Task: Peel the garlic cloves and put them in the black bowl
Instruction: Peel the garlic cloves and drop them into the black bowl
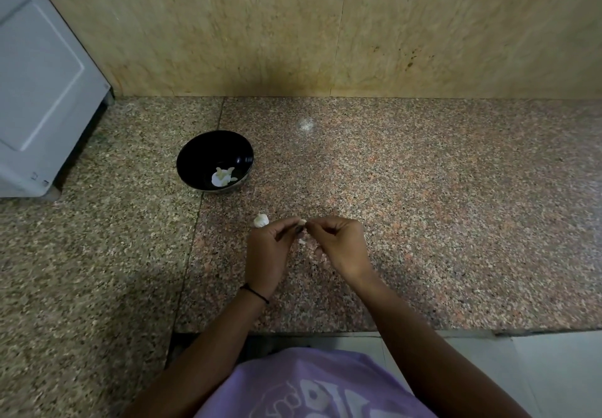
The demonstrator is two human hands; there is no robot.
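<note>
Closest to my lens is the purple shirt (312, 385), up against the near edge of the counter (423, 206). Both forearms reach forward out of it, with a black thread (255, 293) round the left wrist. The left hand (265, 254) and right hand (342, 248) meet fingertip to fingertip just above the stone. I'd say they work low on purpose, so loose skin drops on the counter and not in the bowl.

Both hands are curled, and the thumb and forefinger of each pinch the same garlic clove (302, 222) (a pale speck, mostly hidden by the fingers). It sits right where the two pinches meet, the left steadying one end and the right picking at the other. I read that as peeling in progress, though I can't tell how much skin is left.

Under the hands lies what looks like a pale scrap of skin (303, 241). Just beyond the left knuckles sits another garlic piece (261, 220), within easy reach.

The black bowl (208, 147) stands further back and to the left, apart from the hands, with peeled cloves (223, 177) in its bottom. It's near enough for a short drop-off and far enough to stay out of the peelings.
</note>
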